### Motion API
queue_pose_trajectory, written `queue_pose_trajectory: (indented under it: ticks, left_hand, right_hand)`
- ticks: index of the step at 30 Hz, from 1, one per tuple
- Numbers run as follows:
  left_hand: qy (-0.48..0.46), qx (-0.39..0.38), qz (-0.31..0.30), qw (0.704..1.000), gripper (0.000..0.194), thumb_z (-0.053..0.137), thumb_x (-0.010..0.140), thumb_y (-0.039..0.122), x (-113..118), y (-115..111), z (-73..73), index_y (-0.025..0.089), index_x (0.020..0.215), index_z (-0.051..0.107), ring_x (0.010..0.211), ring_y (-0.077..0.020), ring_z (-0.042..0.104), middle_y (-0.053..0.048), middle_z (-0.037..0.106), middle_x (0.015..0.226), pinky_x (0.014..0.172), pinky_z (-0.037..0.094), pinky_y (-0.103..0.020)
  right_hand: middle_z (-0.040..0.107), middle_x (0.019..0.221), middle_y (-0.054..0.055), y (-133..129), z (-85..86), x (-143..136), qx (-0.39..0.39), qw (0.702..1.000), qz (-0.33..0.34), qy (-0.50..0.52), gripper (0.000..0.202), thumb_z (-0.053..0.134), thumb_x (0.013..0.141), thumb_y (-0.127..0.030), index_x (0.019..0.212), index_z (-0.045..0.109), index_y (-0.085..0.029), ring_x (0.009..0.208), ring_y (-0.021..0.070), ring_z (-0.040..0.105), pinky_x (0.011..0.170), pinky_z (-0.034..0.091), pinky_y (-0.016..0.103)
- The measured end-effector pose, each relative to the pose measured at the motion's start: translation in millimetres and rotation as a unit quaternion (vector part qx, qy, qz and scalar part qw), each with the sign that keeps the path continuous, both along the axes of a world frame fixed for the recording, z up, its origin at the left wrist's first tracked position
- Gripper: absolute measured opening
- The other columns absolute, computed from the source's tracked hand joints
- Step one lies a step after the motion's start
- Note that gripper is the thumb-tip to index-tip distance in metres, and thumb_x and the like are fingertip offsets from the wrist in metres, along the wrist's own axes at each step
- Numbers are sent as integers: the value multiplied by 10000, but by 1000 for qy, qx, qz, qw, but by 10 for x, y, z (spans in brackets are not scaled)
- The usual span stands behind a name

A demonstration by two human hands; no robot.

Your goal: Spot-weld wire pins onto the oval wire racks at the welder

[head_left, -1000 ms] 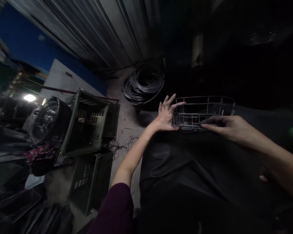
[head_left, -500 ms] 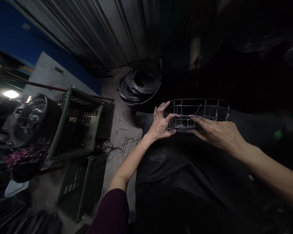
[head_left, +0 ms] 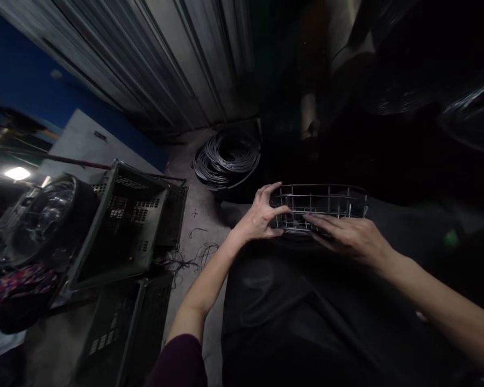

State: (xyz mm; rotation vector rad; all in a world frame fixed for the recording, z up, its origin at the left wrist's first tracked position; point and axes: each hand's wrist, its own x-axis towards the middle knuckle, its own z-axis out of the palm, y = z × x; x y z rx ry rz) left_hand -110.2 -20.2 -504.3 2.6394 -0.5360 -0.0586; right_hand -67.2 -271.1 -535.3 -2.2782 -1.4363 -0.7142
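Wire basket [head_left: 329, 199] sits over the black cloth [head_left: 274, 301]; contact unclear to me. My left hand [head_left: 258, 217] is partly spread, gripping its left end between thumb and fingers. My right hand [head_left: 355, 239] lies along the near side, fingers slightly bent; I cannot tell whether it grips. Wire coils [head_left: 210, 167] lie beyond.
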Motion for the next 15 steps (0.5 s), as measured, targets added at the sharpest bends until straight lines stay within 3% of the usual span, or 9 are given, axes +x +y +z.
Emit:
queue_pose_trajectory:
  ticks: [6, 12, 15]
  left_hand:
    - [-5, -10, -11, 1000, 491, 810, 667, 390, -47, 30, -4, 233, 1110, 668, 1503, -396, 120, -111, 96, 1644, 1200, 230, -583]
    - [9, -146, 27, 989, 643, 646, 811, 572, 12, 88, -23, 158, 1273, 479, 1459, -321, 286, -223, 310, 1563, 1173, 307, -508]
    - [9, -119, 53, 991, 743, 613, 828, 576, 110, 28, 7, 171, 1412, 397, 1387, -320, 371, -171, 416, 1512, 1162, 305, -502]
  right_hand:
    - [711, 1091, 26, -1, 3, 31, 7, 1000, 28, 5, 275, 509, 988, -231, 1176, 707, -197, 698, 141, 684, 600, 547, 255]
    - [704, 1088, 35, -23, 58, 21, -15, 998, 20, 56, 290, 500, 989, -260, 1159, 729, -208, 713, 160, 698, 610, 565, 262]
    - [703, 1076, 28, -20, 34, 7, -14, 997, -4, 77, 301, 495, 993, -304, 1168, 730, -236, 745, 166, 704, 633, 563, 264]
